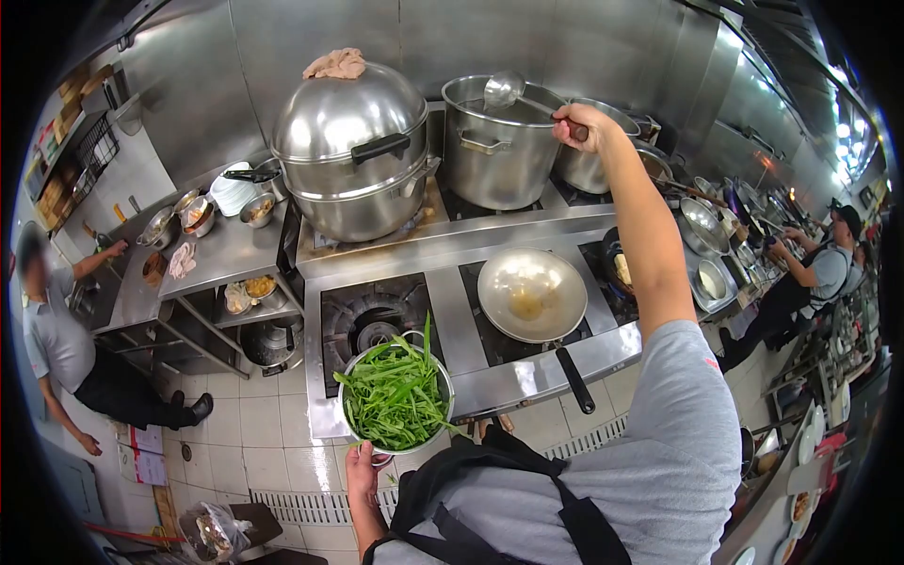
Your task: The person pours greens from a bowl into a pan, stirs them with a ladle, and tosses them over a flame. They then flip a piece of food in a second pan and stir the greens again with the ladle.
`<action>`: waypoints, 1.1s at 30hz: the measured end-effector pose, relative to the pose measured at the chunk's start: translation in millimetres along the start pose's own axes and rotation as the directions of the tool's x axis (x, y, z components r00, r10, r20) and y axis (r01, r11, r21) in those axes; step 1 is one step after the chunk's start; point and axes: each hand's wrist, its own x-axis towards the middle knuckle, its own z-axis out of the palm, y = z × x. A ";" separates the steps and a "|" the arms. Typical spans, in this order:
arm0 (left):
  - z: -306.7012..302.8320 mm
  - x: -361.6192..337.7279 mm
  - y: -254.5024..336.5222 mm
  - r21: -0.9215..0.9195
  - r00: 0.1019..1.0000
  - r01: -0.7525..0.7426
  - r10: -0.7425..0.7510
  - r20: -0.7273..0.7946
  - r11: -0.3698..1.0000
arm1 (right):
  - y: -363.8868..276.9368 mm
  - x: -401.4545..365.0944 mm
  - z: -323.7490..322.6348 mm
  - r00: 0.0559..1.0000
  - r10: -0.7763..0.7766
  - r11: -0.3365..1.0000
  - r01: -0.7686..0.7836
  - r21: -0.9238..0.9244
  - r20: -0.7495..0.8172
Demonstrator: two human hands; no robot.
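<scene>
Your steel stove (443,325) spans the middle, with the tall stockpot (499,169) near twelve o'clock and the pan (557,275), a little yellowish liquid (527,303) in it, just toward three. At seven, overlapping the stove's front edge, is the greens pot (447,400), heaped with greens (391,391); your left hand (362,468) grips its near side, and that one-sided hold could let it tip and shed stalks. At one, your right hand (581,129) is wrapped round the handle of the ladle (505,89), its bowl at the stockpot's mouth; a turned wrist could drip any contents.
</scene>
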 end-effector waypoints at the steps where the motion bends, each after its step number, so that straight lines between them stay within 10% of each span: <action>1: -0.7 -0.1 -0.7 -0.004 1.000 -0.008 0.008 0.008 1.000 | -2.3 -1.8 0.6 1.000 0.001 1.000 -0.001 -0.001 0.000; 22: -6.0 -2.2 -4.6 -0.027 1.000 -0.009 0.009 0.005 1.000 | -11.3 -2.1 1.0 0.995 0.062 0.973 -0.079 0.217 0.083; 27: -3.0 -2.9 -0.8 -0.006 1.000 -0.016 0.016 -0.013 1.000 | -1.9 1.2 16.2 0.969 -0.177 0.884 0.080 -0.460 -0.172; 33: -5.5 -2.7 -3.1 -0.038 1.000 -0.021 0.021 0.008 0.999 | -0.5 -5.7 29.5 0.964 -0.163 0.820 0.015 -0.572 -0.209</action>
